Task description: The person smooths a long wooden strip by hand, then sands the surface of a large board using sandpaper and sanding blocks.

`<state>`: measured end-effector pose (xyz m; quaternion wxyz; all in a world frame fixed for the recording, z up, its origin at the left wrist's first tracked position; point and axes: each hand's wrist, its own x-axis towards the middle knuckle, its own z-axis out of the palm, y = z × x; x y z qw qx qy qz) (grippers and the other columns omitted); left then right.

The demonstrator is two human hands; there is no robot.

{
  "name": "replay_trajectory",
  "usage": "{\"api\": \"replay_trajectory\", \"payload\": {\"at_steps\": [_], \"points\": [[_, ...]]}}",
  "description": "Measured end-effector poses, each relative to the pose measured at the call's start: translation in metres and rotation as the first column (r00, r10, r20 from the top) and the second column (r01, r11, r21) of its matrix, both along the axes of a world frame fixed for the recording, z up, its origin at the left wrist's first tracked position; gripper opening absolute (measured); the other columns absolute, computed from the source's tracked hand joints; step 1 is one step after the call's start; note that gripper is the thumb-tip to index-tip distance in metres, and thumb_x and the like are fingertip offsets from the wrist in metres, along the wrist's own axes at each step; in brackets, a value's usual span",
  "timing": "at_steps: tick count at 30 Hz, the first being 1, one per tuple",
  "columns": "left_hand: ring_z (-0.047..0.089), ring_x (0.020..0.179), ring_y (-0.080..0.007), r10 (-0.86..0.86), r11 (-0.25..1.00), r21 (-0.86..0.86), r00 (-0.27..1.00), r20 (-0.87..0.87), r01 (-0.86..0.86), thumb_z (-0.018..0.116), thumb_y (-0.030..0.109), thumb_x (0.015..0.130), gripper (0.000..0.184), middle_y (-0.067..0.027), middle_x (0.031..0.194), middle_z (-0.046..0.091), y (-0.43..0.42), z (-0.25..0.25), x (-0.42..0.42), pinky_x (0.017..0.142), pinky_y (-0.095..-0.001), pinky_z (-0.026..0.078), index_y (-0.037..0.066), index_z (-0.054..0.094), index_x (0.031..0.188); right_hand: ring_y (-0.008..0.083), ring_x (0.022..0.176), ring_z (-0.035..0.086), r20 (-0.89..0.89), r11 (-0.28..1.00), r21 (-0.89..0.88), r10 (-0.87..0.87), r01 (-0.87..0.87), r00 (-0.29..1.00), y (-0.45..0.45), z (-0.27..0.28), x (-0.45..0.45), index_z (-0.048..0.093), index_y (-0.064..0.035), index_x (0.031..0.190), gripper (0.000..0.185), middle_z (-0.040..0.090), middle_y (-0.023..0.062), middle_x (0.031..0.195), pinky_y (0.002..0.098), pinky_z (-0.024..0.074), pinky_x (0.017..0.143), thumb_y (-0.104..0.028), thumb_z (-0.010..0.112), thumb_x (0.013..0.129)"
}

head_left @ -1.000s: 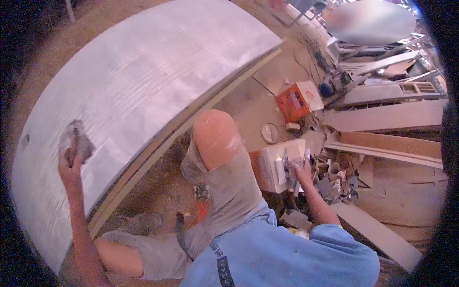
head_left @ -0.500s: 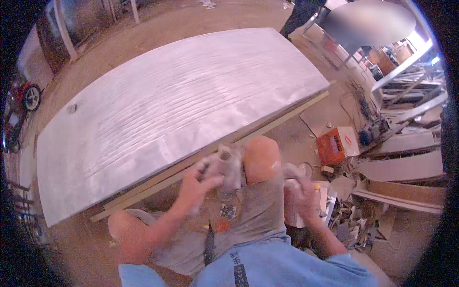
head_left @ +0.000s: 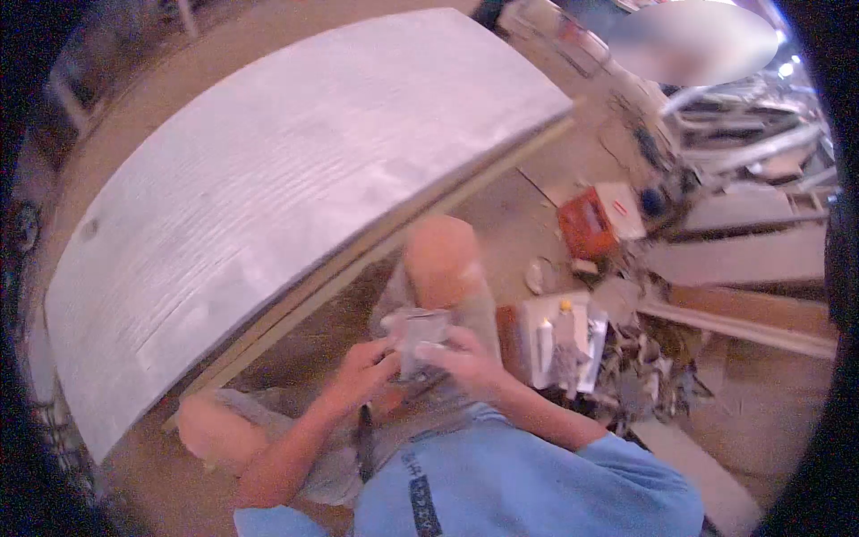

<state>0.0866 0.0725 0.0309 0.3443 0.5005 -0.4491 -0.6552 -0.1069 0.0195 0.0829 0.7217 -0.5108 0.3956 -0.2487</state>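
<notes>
My left hand point(head_left: 369, 365) and my right hand point(head_left: 463, 360) are together over my lap. Between them is a small grey, flat, sheet-like piece point(head_left: 422, 328), with fingers closed on its left and right sides. Blur hides what exactly the piece is. Beyond my knees lies a large whitish panel point(head_left: 295, 170) with streaky lines along its surface. It rests on wooden strips point(head_left: 349, 265) that show along its near edge.
On my right stands a box point(head_left: 528, 336) with bottles on it, beside a heap of scraps point(head_left: 644, 367). Farther off are a red-and-white carton point(head_left: 589, 224), long boards point(head_left: 743, 264) and cables. A blurred person point(head_left: 693, 45) is at the top right.
My right hand has come from beside the box at my right to join my left hand over my lap. The grey piece is now between both. The view has shifted.
</notes>
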Motion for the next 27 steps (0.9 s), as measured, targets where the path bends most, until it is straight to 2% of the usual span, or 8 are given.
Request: {"api": "replay_trajectory", "payload": {"at_steps": [4,6,8,11,14,20,22,27], "points": [[0.058,0.086,-0.0112,-0.119,0.993,0.02,0.972,0.202,0.117,0.057,0.021,0.089,0.039,-0.008,0.1,0.065,0.009,0.03,-0.019,0.079,-0.0279,0.047,0.006,0.054,0.125,0.0149,0.092,0.059,-0.211,0.976,-0.143,-0.194,0.166,0.958,-0.001,0.001,-0.037,0.062,0.0009,0.107,0.028,0.064,0.0056,0.098,0.0302,0.046,0.082,-0.019,0.06,0.087],[0.059,0.087,-0.0119,-0.074,0.997,0.031,0.995,0.066,0.072,0.059,0.022,0.089,0.041,-0.0088,0.1,0.065,0.004,0.042,-0.019,0.08,-0.028,0.047,0.006,0.053,0.126,0.0143,0.088,0.059,-0.409,0.89,-0.413,-0.369,0.191,0.835,-0.018,-0.01,-0.091,0.062,0.0009,0.102,0.024,0.064,0.0058,0.094,0.0299,0.0479,0.077,-0.018,0.058,0.087],[0.059,0.089,-0.0126,-0.006,0.999,0.046,0.998,-0.062,0.009,0.06,0.023,0.088,0.043,-0.0096,0.101,0.065,0.001,0.042,-0.019,0.081,-0.028,0.047,0.006,0.053,0.127,0.0148,0.078,0.06,-0.339,0.803,-0.238,-0.596,0.547,0.728,-0.039,-0.054,-0.169,0.062,0.0,0.098,0.022,0.064,0.0042,0.086,0.0279,0.0494,0.069,-0.018,0.055,0.087],[0.06,0.092,-0.014,0.125,0.992,0.028,0.992,-0.004,-0.125,0.06,0.027,0.088,0.045,-0.0099,0.102,0.065,0.008,0.045,-0.011,0.083,-0.028,0.047,0.006,0.052,0.128,0.0239,0.074,0.061,-0.835,0.887,-0.445,-0.46,0.122,0.302,-0.041,-0.062,-0.24,0.062,0.0052,0.092,0.037,0.062,0.0141,0.078,0.0379,0.0471,0.071,-0.03,0.06,0.081],[0.06,0.094,-0.0146,0.137,0.981,0.131,0.989,0.047,-0.142,0.059,0.028,0.089,0.045,-0.0096,0.103,0.065,0.017,0.043,-0.019,0.084,-0.0276,0.046,0.005,0.051,0.127,0.0384,0.091,0.059,-0.875,0.864,-0.481,-0.463,-0.147,0.143,-0.018,-0.169,-0.342,0.064,0.0036,0.096,0.042,0.064,0.0238,0.092,0.0437,0.0439,0.085,-0.033,0.063,0.076],[0.059,0.094,-0.0146,0.125,0.992,0.0,0.992,0.033,-0.125,0.057,0.032,0.091,0.044,-0.0089,0.102,0.066,0.007,0.026,-0.011,0.084,-0.0288,0.045,0.006,0.053,0.126,0.0385,0.089,0.058,-0.682,0.591,-0.727,-0.682,-0.35,0.264,-0.011,-0.159,-0.316,0.063,0.0038,0.096,0.04,0.061,0.0247,0.095,0.046,0.0441,0.078,-0.03,0.066,0.074],[0.06,0.094,-0.0158,0.144,0.989,-0.025,0.988,0.051,-0.143,0.056,0.033,0.091,0.044,-0.0086,0.101,0.066,0.008,0.021,-0.004,0.085,-0.0298,0.046,0.009,0.052,0.128,0.0399,0.088,0.058,-0.908,0.853,-0.4,-0.419,-0.336,0.018,-0.023,-0.151,-0.3,0.062,0.0029,0.1,0.037,0.061,0.0247,0.093,0.0456,0.0442,0.079,-0.025,0.066,0.075],[0.061,0.095,-0.0199,0.123,0.986,-0.132,0.974,0.193,-0.098,0.057,0.033,0.09,0.044,-0.0108,0.103,0.066,0.011,0.034,0.029,0.086,-0.0328,0.046,0.008,0.052,0.126,0.0404,0.087,0.058,-0.715,0.659,-0.699,-0.648,-0.278,0.263,-0.035,-0.141,-0.268,0.061,0.003,0.103,0.031,0.06,0.0273,0.092,0.0436,0.0446,0.078,-0.02,0.06,0.081]]}}
